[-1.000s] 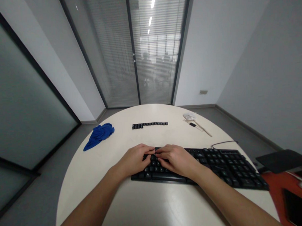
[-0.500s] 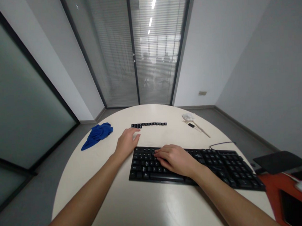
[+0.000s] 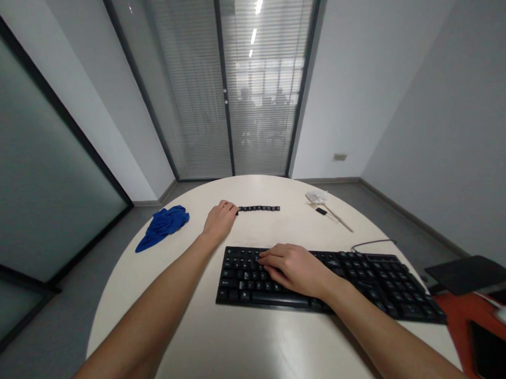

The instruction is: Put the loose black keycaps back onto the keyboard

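A black keyboard (image 3: 278,302) lies across the near part of the round table. My right hand (image 3: 296,268) rests on its left-middle keys, fingers stretched out to the left and lying on the keys, grasping nothing that I can see. Beyond the keyboard, a row of loose black keycaps (image 3: 260,209) stands on the tabletop. At the left end of this row is my left hand (image 3: 221,220), palm down, its fingers closed over the keycaps there. A bit of black keycap shows at its fingertips; the rest is covered by the hand.
A crumpled blue cloth (image 3: 164,226) lies on the table (image 3: 253,184) at the left. Toward the far right are a thin stick (image 3: 338,217), a whitish crumpled item (image 3: 316,197) and a small black piece (image 3: 321,211). A dark phone (image 3: 490,349) lies on a red surface at the lower right.
My left hand has moved forward and slightly right, from just short of the keycap row onto its left end, and its fingers have closed. My right hand stays where it was.
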### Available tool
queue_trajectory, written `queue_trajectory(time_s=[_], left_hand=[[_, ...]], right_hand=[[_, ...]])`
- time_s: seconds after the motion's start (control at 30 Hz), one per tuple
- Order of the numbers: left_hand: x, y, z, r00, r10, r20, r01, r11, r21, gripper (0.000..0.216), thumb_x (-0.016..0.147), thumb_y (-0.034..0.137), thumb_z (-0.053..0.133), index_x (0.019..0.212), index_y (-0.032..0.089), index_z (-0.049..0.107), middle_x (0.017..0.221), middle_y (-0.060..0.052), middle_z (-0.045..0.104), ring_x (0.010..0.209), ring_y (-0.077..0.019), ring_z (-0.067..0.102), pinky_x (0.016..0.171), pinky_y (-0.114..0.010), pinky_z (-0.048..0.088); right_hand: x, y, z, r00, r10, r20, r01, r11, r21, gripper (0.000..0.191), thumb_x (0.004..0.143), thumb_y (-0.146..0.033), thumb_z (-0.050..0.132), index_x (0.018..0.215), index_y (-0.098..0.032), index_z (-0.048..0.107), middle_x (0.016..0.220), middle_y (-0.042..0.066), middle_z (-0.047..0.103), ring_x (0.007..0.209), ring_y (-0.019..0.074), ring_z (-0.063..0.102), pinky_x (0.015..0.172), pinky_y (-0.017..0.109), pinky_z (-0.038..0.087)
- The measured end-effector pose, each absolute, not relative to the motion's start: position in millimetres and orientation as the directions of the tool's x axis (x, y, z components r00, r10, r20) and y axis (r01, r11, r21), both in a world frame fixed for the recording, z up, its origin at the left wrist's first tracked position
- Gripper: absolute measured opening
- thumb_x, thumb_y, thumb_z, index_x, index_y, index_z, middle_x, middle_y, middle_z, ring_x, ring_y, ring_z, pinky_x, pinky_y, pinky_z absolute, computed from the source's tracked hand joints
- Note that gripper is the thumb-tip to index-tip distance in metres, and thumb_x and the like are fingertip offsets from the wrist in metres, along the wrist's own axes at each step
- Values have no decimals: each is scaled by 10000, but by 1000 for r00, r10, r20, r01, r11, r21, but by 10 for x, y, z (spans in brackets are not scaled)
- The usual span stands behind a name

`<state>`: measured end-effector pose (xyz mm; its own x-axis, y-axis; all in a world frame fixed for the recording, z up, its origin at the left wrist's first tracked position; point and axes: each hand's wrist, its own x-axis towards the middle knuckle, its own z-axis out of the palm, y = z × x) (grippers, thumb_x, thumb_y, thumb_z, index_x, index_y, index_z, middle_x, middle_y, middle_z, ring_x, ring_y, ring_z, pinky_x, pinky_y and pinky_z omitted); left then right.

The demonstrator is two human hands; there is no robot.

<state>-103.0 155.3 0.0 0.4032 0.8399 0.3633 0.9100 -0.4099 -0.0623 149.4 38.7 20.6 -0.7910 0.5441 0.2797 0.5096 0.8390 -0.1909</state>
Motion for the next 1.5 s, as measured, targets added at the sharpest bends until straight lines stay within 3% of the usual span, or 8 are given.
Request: queue_trajectory(time_s=[0.23, 0.47, 0.7, 0.8, 0.9, 1.1, 1.5], left_hand=[[-889, 1588, -74, 420, 845, 331, 906, -412, -97, 216, 980, 116, 513, 1110, 170, 677, 1109, -130, 686, 1150, -282, 526, 882, -377, 485], [-836, 1502, -43, 403, 855, 327, 906, -422, -12, 230, 973, 93, 505, 1089, 172, 687, 1111, -131, 691, 1124, -281, 572, 929, -398, 482], [-745, 1179, 7, 334, 864, 377, 879, -430, 206, 265, 946, 119, 572, 1193, 187, 641, 1208, -84, 677, 1076, -237, 655, 911, -347, 523], [-726, 920, -1, 332, 860, 388, 833, -461, 307, 265, 943, 108, 573, 1186, 199, 630, 1159, -44, 697, 1027, -180, 674, 918, -295, 527], [-770, 670, -10, 320, 873, 369, 684, -482, 547, 220, 916, 123, 621, 1121, 193, 656, 1112, -48, 711, 1039, -205, 659, 933, -335, 522], [-912, 462, 93, 366, 875, 316, 578, -480, 661, 159, 887, 142, 673, 1023, 220, 696, 1060, -25, 727, 1060, -218, 627, 995, -375, 476], [-946, 489, 63, 463, 838, 290, 537, -526, 659, 95, 886, 195, 690, 958, 228, 742, 983, -44, 723, 1059, -232, 593, 986, -393, 467]], right_hand=[[1505, 377, 227, -788, 548, 281, 511, 836, -199, 257, 972, -186, 530, 1140, -172, 723, 1149, 85, 745, 994, 220, 698, 911, 367, 560], [1509, 377, 219, -792, 544, 277, 506, 839, -201, 266, 971, -184, 529, 1155, -175, 722, 1152, 91, 743, 1010, 218, 696, 920, 372, 558], [1501, 375, 232, -791, 543, 281, 506, 840, -198, 259, 967, -178, 531, 1142, -175, 722, 1137, 99, 745, 996, 218, 698, 905, 367, 559], [1499, 376, 233, -791, 546, 277, 510, 837, -197, 254, 970, -179, 530, 1142, -176, 717, 1142, 101, 742, 1007, 220, 696, 911, 366, 555], [1503, 380, 226, -794, 544, 273, 508, 839, -195, 251, 975, -182, 524, 1143, -173, 711, 1143, 100, 739, 1018, 223, 694, 921, 369, 551], [1505, 386, 235, -795, 535, 284, 499, 845, -193, 262, 987, -187, 505, 1155, -180, 706, 1137, 101, 739, 1006, 220, 696, 910, 363, 554], [1501, 381, 225, -784, 546, 294, 497, 837, -228, 268, 980, -178, 505, 1155, -190, 708, 1134, 99, 742, 1004, 213, 701, 898, 356, 565]])
